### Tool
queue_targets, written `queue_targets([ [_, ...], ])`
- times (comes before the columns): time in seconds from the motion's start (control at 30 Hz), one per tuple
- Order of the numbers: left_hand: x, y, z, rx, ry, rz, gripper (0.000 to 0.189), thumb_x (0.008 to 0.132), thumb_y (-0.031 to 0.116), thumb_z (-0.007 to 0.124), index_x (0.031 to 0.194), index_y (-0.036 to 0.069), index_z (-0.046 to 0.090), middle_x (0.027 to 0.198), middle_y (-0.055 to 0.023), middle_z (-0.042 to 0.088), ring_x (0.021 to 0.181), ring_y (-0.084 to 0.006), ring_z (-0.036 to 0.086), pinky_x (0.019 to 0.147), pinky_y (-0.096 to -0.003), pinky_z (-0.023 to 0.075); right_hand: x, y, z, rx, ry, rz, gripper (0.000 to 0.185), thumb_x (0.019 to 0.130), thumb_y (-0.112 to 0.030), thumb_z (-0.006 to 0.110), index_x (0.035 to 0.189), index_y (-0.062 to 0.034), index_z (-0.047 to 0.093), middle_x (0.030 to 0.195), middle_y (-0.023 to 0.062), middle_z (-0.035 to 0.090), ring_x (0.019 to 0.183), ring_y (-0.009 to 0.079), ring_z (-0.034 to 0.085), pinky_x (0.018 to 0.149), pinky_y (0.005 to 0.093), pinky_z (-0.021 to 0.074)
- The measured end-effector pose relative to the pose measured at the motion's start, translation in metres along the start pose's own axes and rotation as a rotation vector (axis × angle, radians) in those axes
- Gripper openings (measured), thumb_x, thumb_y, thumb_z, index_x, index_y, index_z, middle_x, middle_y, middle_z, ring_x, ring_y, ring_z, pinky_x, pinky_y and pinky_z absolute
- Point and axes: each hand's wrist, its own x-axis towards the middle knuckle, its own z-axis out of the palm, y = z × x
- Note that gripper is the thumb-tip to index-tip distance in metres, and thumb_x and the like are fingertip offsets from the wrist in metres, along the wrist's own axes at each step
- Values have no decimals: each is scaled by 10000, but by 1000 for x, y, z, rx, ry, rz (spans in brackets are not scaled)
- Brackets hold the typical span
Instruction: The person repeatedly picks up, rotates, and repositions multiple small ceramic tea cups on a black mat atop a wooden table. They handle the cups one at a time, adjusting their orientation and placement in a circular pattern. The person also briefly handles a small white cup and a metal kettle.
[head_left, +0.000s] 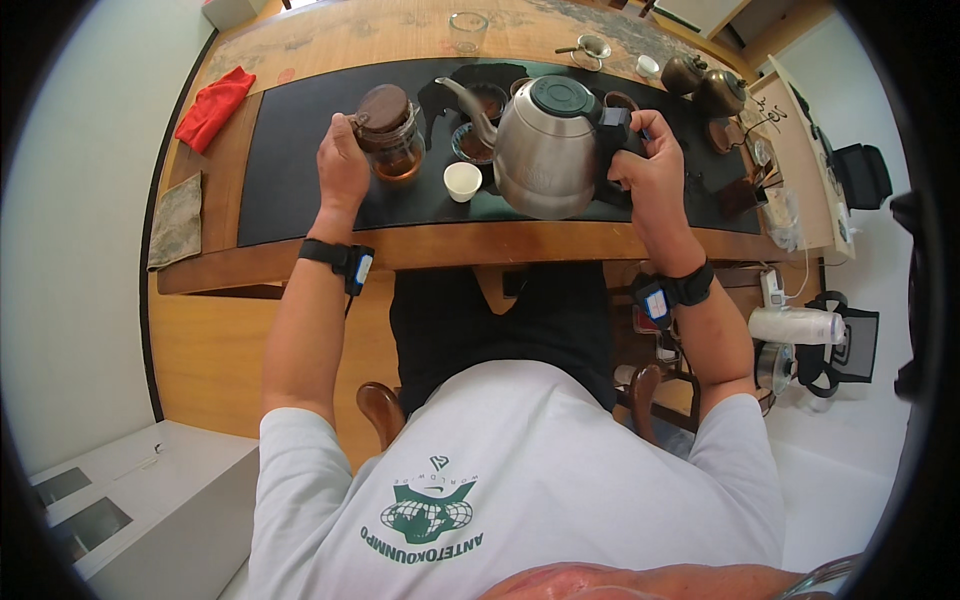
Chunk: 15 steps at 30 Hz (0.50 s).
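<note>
My left hand (343, 163) grips the handle of a small glass teapot (397, 150) with a brown wooden lid (384, 107); amber liquid shows in its bottom. In my right hand (651, 166) is the black handle of a brushed-steel gooseneck kettle (544, 161) with a dark green lid (561, 95). The kettle's spout (466, 101) points left, towards the teapot, apart from it. A white cup (463, 182) sits between the two vessels. Behind it, a dark patterned bowl (472, 144) holds brown contents, and the kettle hides part of what lies beyond.
A black mat (300, 157) covers the wooden table's middle. At the back stand a glass cup (469, 34), a tea strainer (592, 49) and a small white cup (647, 66). Two bronze-coloured pots (718, 94) are at right. A red cloth (216, 109) and a grey-brown cloth (178, 223) lie left.
</note>
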Motion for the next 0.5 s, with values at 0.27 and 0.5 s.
queue_targets([
  [0.27,1,-4,2,-3,15,-36,543,1203,415,376,1161,-4,718,1052,-215,760,1001,-410,708,898,-456,536,23,-11,2,-76,-83,16,388,716,89,717,1048,-74,599,890,-18,630,755,71,581,639,233,444],
  [0.5,2,-6,4,13,44,-18,532,1202,428,392,1144,5,710,1020,-224,752,978,-456,694,868,-484,535,46,-33,8,-232,-155,-21,393,747,74,693,1091,-92,600,796,-54,584,596,21,468,535,206,316],
])
